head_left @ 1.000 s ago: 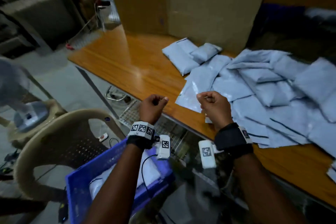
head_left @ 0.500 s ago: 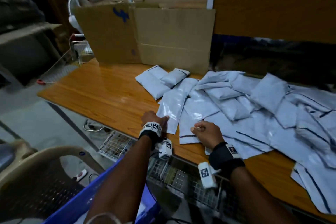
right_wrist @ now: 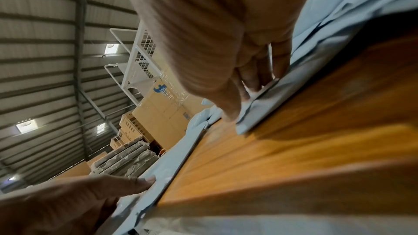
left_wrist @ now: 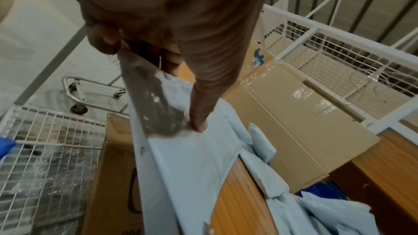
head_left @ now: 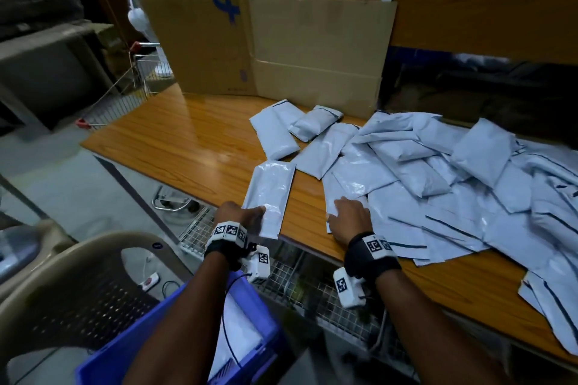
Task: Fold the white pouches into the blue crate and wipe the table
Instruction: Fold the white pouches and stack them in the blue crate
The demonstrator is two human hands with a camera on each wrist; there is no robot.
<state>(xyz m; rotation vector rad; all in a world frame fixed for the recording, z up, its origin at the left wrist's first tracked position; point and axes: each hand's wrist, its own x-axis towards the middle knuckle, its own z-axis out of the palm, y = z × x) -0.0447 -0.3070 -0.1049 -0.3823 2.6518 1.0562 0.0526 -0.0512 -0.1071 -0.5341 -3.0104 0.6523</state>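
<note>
The left hand grasps the near end of a long white pouch at the front edge of the wooden worktop; in the left wrist view the thumb presses on top of the plastic while the other fingers curl underneath it, so the pouch is pinched between them. This pouch lies lengthwise on the worktop, apart from the main heap, with its near end hanging just over the edge. The right hand rests palm down on the near left corner of the pile of white pouches, its fingers stretched out and released, pressing flat on a pouch edge (the right wrist view shows the fingertips on the edge of the plastic against the wood). The pile spreads over the right half of the worktop, many pouches overlapping, some flat and some puffed. Two more pouches lie farther back, beside a flattened cardboard box standing upright at the rear of the worktop. Below the left forearm sits the blue crate, off the worktop and lower than it, with white material inside. A beige plastic chair stands to the left of the crate, and a white wire rack shows under the front edge of the worktop.
</note>
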